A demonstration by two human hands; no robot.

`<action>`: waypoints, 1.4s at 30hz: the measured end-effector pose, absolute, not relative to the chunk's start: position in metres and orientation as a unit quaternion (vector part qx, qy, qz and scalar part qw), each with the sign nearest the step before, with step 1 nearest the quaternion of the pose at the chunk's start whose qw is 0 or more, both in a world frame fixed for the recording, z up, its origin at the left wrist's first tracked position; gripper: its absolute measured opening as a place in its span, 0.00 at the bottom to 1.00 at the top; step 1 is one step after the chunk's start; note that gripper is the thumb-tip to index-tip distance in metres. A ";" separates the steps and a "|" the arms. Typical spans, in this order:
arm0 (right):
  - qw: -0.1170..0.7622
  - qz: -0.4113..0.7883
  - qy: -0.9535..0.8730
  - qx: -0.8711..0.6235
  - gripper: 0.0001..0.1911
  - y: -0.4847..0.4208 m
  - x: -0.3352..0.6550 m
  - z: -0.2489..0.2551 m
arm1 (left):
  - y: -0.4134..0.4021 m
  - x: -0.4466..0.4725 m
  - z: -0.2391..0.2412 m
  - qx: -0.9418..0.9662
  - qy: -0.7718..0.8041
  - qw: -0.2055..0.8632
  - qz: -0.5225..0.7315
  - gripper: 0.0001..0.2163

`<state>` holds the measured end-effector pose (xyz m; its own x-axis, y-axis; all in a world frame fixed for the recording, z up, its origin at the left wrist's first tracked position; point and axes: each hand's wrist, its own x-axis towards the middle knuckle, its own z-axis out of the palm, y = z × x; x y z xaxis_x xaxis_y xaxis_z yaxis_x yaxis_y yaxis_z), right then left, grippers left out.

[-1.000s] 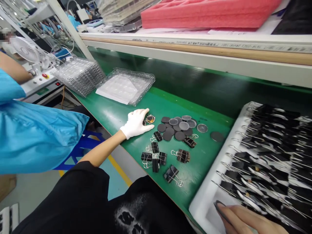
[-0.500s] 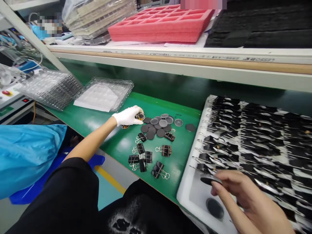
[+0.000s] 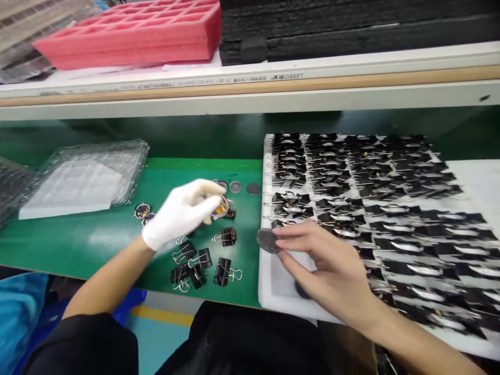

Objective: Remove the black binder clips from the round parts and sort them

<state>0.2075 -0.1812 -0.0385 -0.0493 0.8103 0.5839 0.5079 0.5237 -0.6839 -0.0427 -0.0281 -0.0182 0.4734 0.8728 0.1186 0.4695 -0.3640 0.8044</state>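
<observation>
The left hand (image 3: 182, 214) has lifted a round part (image 3: 221, 207) in its fingertips. The right hand (image 3: 328, 265) has brought its disc (image 3: 267, 240) nearer the left.

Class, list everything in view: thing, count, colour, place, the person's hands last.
bench: 1, green, centre
shelf: 1, white, above bench
foam tray: 1, pink, shelf
slabs: several, black, shelf
stacked trays: several, beige, shelf left
plastic trays: several, clear, bench left
paper: 1, white, with plastic trays
round parts: 3+, gold and dark, bench, left hand
loose clips: 7+, black, bench
discs: 5+, dark grey, bench, clip tray, right hand
clip tray: 1, white, bench right
packed clips: many, black, in clip tray
cloth: 1, blue, lower left
left hand: 1, white-gloved, over bench
right hand: 1, bare, over clip tray
</observation>
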 end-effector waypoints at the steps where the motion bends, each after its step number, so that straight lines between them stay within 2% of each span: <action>1: 0.493 0.089 -0.739 -0.450 0.16 -0.181 0.207 -0.040 | -0.038 -0.030 -0.014 0.796 0.402 0.383 0.242 0.12; 5: 0.454 -0.080 -0.792 -0.401 0.27 -0.177 0.209 -0.049 | -0.053 0.004 -0.007 0.813 0.297 0.475 0.160 0.14; 8: 0.442 -0.088 -0.799 -0.397 0.32 -0.173 0.214 -0.056 | -0.049 0.012 -0.009 0.795 0.247 0.535 0.147 0.19; 11: 0.439 -0.052 -0.791 -0.423 0.34 -0.174 0.213 -0.060 | -0.049 0.013 -0.014 0.797 0.232 0.544 0.123 0.19; 13: 0.470 0.011 -0.752 -0.463 0.34 -0.177 0.209 -0.059 | -0.054 0.013 -0.017 0.821 0.233 0.508 0.121 0.20; 16: 0.513 0.203 -0.640 -0.535 0.31 -0.182 0.204 -0.052 | -0.063 0.008 -0.017 0.861 0.221 0.441 0.124 0.24; 18: 0.499 0.324 -0.582 -0.553 0.20 -0.183 0.204 -0.046 | -0.062 0.003 -0.014 0.881 0.174 0.425 0.112 0.27; 20: 0.483 0.400 -0.543 -0.558 0.09 -0.183 0.207 -0.039 | -0.048 -0.001 -0.011 0.905 0.147 0.380 0.124 0.23; 21: 0.485 0.431 -0.520 -0.556 0.08 -0.183 0.209 -0.037 | -0.037 -0.001 -0.010 0.920 0.163 0.328 0.141 0.20; 24: 0.509 0.525 -0.437 -0.524 0.14 -0.179 0.214 -0.031 | 0.011 0.005 -0.014 0.945 0.286 0.089 0.131 0.17; 25: 0.514 0.552 -0.411 -0.512 0.16 -0.178 0.215 -0.031 | 0.027 0.010 -0.017 0.948 0.308 0.027 0.082 0.18; 27: 0.519 0.586 -0.372 -0.498 0.18 -0.177 0.216 -0.032 | 0.054 0.021 -0.024 0.948 0.315 -0.028 -0.033 0.20; 29: 0.532 0.590 -0.349 -0.496 0.16 -0.177 0.217 -0.034 | 0.068 0.030 -0.029 0.946 0.306 -0.024 -0.108 0.18; 31: 0.554 0.580 -0.337 -0.493 0.14 -0.178 0.219 -0.038 | 0.070 0.032 -0.030 0.946 0.300 -0.021 -0.124 0.16; 35: 0.585 0.568 -0.316 -0.486 0.13 -0.180 0.222 -0.041 | 0.055 0.016 -0.019 0.947 0.313 -0.040 -0.054 0.19; 40: 0.578 0.572 -0.323 -0.484 0.13 -0.177 0.221 -0.036 | 0.036 -0.003 -0.012 0.967 0.234 0.027 -0.101 0.20; 42: 0.567 0.559 -0.360 -0.486 0.12 -0.177 0.219 -0.036 | 0.023 -0.002 -0.011 0.976 0.209 0.054 -0.026 0.19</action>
